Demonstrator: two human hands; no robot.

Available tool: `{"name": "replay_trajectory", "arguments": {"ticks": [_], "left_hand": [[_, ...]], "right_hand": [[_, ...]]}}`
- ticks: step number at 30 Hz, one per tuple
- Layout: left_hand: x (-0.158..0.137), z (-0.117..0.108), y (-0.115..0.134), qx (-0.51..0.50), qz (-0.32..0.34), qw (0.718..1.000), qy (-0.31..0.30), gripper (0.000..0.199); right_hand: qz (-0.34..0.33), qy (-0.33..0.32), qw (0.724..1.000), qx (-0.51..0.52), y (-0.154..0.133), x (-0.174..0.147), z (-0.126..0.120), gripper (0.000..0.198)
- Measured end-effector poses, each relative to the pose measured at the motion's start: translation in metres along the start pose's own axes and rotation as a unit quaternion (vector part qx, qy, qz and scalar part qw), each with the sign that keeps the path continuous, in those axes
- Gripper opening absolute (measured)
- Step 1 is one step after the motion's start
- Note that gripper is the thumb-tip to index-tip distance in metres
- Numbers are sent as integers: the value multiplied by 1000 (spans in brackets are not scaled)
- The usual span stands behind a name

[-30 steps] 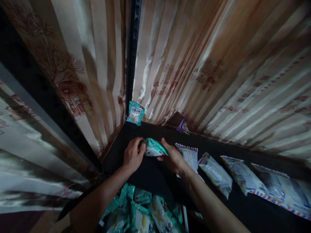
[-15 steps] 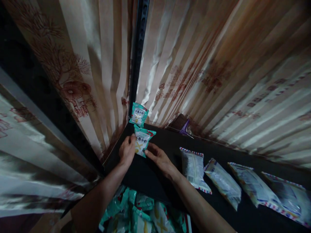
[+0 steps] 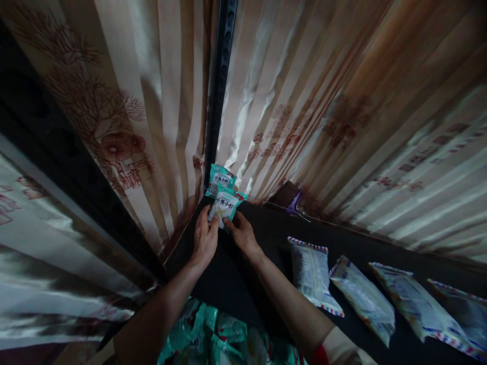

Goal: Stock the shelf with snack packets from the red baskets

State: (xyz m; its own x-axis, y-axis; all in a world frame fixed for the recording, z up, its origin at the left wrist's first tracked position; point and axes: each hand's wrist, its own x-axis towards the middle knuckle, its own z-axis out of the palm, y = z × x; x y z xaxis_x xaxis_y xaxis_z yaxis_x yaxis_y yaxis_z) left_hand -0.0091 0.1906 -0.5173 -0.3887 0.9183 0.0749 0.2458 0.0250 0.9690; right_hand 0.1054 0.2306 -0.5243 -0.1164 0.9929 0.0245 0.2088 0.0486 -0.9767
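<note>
A small teal-and-white snack bag (image 3: 225, 201) is upright between my two hands. My left hand (image 3: 206, 234) grips its left lower side, thumb on the front. My right hand (image 3: 242, 234) pinches the lower right part, thumb on the front and the other fingers partly hidden. Right behind it a matching snack bag (image 3: 220, 177) stands in the corner against the black post, its lower part covered by the held one. Below my forearms lies a heap of more teal snack bags (image 3: 216, 337), cut off by the bottom edge.
Several larger clear-and-white bags (image 3: 310, 268) with striped ends lie in a row on the black shelf (image 3: 262, 223) to the right. Patterned curtains (image 3: 289, 101) hang behind and left, meeting at a black perforated post (image 3: 221, 76). A purple mesh piece (image 3: 294, 203) sits at the back edge.
Both hands have moved the held snack bag back toward the corner, so it now overlaps the front of the standing one. The view has shifted slightly.
</note>
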Motion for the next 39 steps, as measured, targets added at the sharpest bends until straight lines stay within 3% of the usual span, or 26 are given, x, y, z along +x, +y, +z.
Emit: {"name": "replay_trajectory", "arguments": {"ticks": [6,10,18,26,30,34,39], "left_hand": [[6,10,-16,3,62,998,-22,45],[13,10,-22,38,61,997,-31,44],[18,8,-32,84,67,993,-42,47],[21,11,-38,152,74,985,-37,47],[22,12,-43,157,76,984,-37,46],[23,13,-46,165,83,982,-46,46],[11,8,-34,176,116,977,-38,39]], "right_hand": [[-19,7,994,-103,3,35,6,27],[-30,5,990,-135,5,48,12,27],[-22,-4,977,-211,2,63,20,24],[8,-2,946,-323,-6,63,24,25],[18,11,952,-307,-4,62,27,28],[-10,60,973,-225,4,52,26,38],[-81,113,979,-151,4,5,6,47]]}}
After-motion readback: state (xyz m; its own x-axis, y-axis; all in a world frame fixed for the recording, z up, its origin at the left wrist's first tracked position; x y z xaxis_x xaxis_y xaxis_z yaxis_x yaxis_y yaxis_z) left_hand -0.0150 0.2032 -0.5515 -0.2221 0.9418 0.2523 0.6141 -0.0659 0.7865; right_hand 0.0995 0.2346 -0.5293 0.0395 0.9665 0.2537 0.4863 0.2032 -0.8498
